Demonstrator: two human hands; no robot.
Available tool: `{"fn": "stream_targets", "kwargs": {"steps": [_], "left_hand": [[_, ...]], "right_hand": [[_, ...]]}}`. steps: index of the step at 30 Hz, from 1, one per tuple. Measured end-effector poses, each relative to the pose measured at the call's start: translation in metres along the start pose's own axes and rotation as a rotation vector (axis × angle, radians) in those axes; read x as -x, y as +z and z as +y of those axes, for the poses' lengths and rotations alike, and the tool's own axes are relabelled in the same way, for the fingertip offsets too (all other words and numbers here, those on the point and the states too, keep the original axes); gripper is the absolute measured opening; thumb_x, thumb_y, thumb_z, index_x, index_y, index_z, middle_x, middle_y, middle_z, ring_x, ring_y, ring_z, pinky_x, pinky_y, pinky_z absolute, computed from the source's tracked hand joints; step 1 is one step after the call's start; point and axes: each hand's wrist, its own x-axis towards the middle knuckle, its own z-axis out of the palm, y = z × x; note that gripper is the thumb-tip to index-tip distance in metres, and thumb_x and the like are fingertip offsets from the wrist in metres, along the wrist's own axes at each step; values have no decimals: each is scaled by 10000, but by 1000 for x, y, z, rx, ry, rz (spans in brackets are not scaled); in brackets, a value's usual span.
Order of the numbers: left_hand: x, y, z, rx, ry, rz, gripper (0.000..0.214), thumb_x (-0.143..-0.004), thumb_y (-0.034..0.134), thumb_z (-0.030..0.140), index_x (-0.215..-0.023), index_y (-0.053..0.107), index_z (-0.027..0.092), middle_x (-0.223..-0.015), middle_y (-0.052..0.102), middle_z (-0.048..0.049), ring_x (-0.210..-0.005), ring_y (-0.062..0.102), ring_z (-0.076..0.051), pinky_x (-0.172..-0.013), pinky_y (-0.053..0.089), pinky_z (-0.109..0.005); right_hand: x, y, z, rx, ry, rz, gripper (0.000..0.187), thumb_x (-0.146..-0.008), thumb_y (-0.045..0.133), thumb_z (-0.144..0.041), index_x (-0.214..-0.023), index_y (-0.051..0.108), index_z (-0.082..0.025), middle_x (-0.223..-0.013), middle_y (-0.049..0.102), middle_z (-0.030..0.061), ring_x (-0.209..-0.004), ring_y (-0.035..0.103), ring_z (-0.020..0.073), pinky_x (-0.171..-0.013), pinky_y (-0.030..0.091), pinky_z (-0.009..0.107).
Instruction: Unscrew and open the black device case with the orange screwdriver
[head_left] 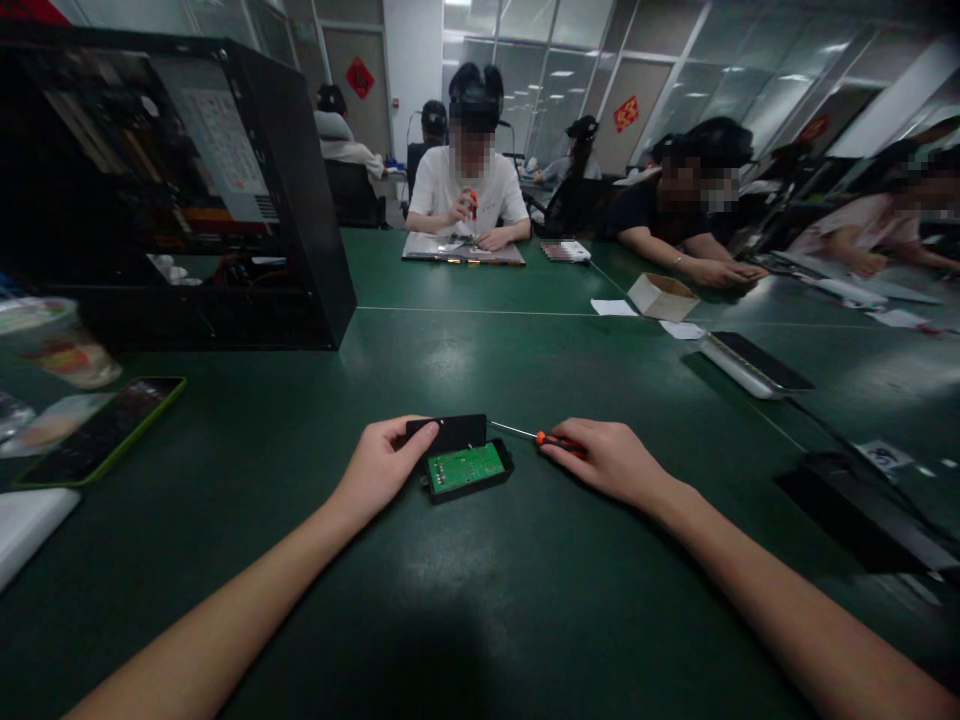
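Note:
A small black case half with a green circuit board (pixel 465 467) lies on the dark green table (pixel 480 600) in front of me. My left hand (pixel 382 462) pinches the flat black cover (pixel 448 432), lifted just above and behind the board. My right hand (pixel 609 458) is closed round the orange handle of a small screwdriver (pixel 541 438). Its thin metal shaft points left toward the cover, apart from it.
An open black computer case (pixel 172 190) stands at the left. A phone in a green bumper (pixel 101 430) and a plastic cup (pixel 56 345) lie near it. A white power strip (pixel 750 365), a small cardboard box (pixel 661 296) and several seated people are across the table.

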Motion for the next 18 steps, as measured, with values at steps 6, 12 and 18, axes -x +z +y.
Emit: {"fn": "stream_targets", "kwargs": {"steps": [6, 12, 18], "left_hand": [[-13, -19, -15, -257, -10, 144, 400, -927, 575, 454, -1120, 731, 141, -894, 792, -80, -792, 737, -239, -704, 571, -330], [-15, -26, -16, -537, 82, 120, 188, -844, 661, 358, -887, 788, 226, -1073, 760, -88, -1026, 637, -327, -959, 484, -491], [-17, -28, -22, -712, 182, 49, 271, -943, 560, 361, -1026, 779, 226, -1135, 741, -87, -1043, 635, -310, -927, 500, -469]], "right_hand": [[-3, 5, -13, 127, 12, 10, 336, -1032, 481, -446, -1005, 686, -181, -906, 693, 59, -742, 650, 175, -632, 437, 275], [-3, 1, -21, 180, -34, 64, 385, -996, 535, -504, -1072, 688, -159, -978, 703, 114, -848, 650, 235, -724, 499, 344], [-6, 0, -48, -99, -131, 165, 650, -905, 656, -573, -1398, 532, -167, -1313, 631, 194, -1193, 602, 326, -979, 516, 527]]}}
